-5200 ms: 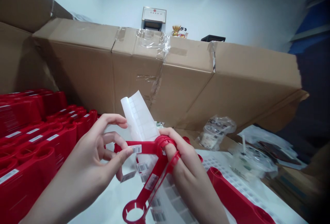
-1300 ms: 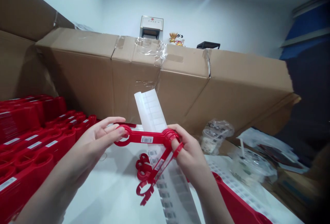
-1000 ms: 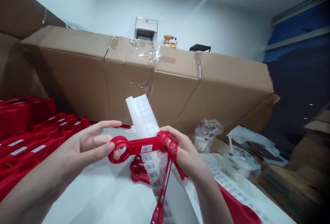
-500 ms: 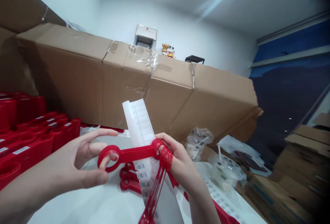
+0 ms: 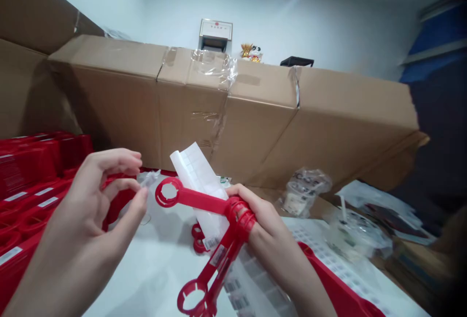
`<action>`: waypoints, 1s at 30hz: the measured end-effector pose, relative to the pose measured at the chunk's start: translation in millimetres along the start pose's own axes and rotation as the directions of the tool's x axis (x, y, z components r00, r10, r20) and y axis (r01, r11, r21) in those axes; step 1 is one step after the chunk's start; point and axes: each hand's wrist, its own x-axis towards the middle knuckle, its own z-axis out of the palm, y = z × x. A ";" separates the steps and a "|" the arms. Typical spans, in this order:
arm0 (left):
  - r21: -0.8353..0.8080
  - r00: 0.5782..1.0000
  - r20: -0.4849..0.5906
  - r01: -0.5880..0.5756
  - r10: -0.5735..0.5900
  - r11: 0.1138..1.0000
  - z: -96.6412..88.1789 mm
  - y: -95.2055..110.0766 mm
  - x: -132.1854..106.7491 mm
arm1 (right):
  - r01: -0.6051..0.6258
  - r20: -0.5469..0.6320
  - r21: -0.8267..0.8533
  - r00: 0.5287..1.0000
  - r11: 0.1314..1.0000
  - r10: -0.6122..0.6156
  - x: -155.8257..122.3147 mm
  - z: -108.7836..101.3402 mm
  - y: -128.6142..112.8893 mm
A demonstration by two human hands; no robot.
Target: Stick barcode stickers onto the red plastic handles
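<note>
My right hand (image 5: 260,222) is closed round several flat red plastic ring-ended handles (image 5: 204,200) looped on its fingers, together with a white label backing sheet (image 5: 195,173). One handle sticks out to the left, others hang down toward a lower ring (image 5: 191,300). My left hand (image 5: 102,195) is raised at the left, thumb and fingertips pinching a small white label (image 5: 149,178) just left of the upper ring (image 5: 168,193). A barcode label sheet (image 5: 248,288) trails on the table below.
Stacks of red handles with labels (image 5: 32,195) fill the left side. A long cardboard box (image 5: 255,113) walls the back. Bagged drink cups (image 5: 302,188) and plastic wrap (image 5: 361,229) lie at the right. More red handles (image 5: 339,292) lie on the white table (image 5: 160,268).
My left hand let go of the labelled handle, which is gone from the bundle, and now pinches a fresh label. Another handle sticks out left from my right hand. The camera swung back left.
</note>
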 end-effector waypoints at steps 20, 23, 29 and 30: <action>-0.015 0.953 0.302 0.015 -0.010 1.000 7.1 -5.1 -14.0 | 0.003 0.155 -0.011 0.988 1.000 -0.001 -9.7 12.3 -8.7; -0.049 0.940 0.326 0.119 -0.097 0.992 7.9 0.8 -16.2 | 0.004 0.157 -0.016 0.988 1.000 -0.001 -9.3 11.9 -9.5; -0.055 0.913 0.398 0.116 -0.084 0.992 6.3 2.3 -13.7 | 0.002 0.138 -0.024 0.990 1.000 0.001 -11.7 10.5 -8.3; -0.048 0.912 0.406 0.089 -0.062 0.995 6.0 0.9 -12.6 | 0.003 0.137 -0.027 0.991 1.000 0.000 -12.2 10.7 -8.1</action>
